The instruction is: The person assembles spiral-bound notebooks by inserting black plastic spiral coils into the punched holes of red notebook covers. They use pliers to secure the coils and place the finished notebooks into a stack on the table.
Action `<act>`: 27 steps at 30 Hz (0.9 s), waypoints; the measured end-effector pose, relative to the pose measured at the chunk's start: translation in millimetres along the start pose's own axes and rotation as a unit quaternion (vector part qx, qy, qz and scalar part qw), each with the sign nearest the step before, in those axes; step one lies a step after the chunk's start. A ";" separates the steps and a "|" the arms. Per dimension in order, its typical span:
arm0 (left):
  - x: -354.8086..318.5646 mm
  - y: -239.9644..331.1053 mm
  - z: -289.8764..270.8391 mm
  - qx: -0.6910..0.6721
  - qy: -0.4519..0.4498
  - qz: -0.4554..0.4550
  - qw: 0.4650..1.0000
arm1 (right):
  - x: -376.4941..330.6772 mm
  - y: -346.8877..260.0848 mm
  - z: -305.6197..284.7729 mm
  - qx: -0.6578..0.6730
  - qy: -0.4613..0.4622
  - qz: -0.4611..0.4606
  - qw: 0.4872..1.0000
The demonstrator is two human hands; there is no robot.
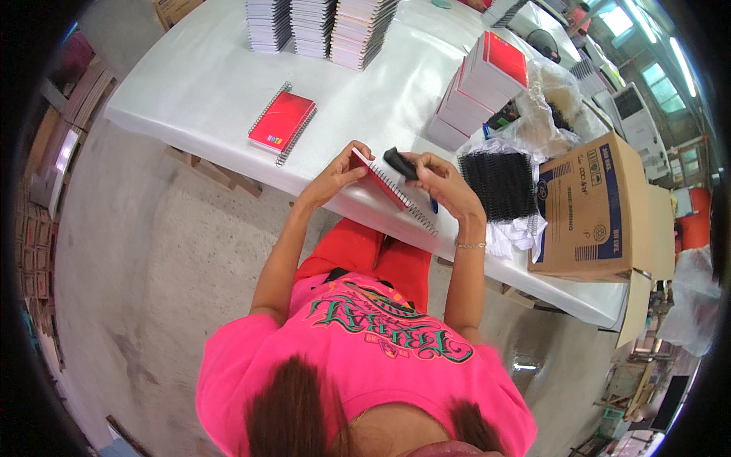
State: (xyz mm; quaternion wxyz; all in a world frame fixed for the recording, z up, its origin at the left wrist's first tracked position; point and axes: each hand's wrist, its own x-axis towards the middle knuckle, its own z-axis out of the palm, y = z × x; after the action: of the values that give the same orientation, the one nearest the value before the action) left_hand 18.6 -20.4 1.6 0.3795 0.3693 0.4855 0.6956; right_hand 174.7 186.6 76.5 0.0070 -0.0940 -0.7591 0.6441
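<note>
Left hand: the bare left hand point(340, 175) grips the upper end of a small notebook with a red cover and white pages point(383, 185), thumb on the near side.
Right hand: the bare right hand point(448, 184) is closed around a stubby black hand tool point(399, 163); its exact kind is hard to tell.
Notebook: tilted between the two hands, above the near edge of the white worktop point(365, 99).
Spiral: a thin dark wire coil point(422, 218) runs along the notebook's edge, its loose length trailing past the lower end; a snag or sideways push could bend it or pull its turns out of line.
Tool tip: it points toward the notebook and the left hand; a slip could nick the cover or pinch a finger.
Near edge: with the notebook held over it, a loosened left grip could drop it to the floor.
Coil heap: the dense bundle of black spiral coils point(499, 185) lies close to the right forearm; a brushing sleeve-less arm might catch and tangle them.
Red-topped stack: the tall pile of red-covered books point(487, 80) stands in uneven tiers; a knock could topple it.
</note>
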 end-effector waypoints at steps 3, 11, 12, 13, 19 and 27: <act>1.2 -0.8 -1.6 -0.008 0.002 -0.003 1.000 | 1.0 -11.4 3.6 0.041 -0.011 -0.013 0.999; -0.3 6.9 4.9 0.004 -0.006 -0.009 1.000 | 13.9 -11.4 -1.1 -0.198 0.073 0.016 0.977; -3.2 1.2 3.0 0.000 0.001 0.000 1.000 | 11.5 -11.8 0.7 -0.121 0.050 0.014 0.991; -0.8 1.3 2.1 -0.005 0.007 0.015 1.000 | 5.4 -19.7 1.9 -0.050 0.028 0.011 0.998; -1.9 15.5 8.9 0.028 0.012 -0.013 0.999 | -0.8 -34.2 17.6 -0.026 -0.021 -0.043 0.999; 2.3 14.3 10.9 0.052 -0.002 -0.037 0.998 | 8.7 -29.6 22.3 -0.144 0.005 -0.086 0.986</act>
State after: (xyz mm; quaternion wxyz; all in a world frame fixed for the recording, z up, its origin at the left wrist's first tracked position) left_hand 24.8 -17.5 18.4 0.3864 0.3712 0.5336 0.6543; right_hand 159.3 161.6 100.8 0.0527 -0.0316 -0.8490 0.5248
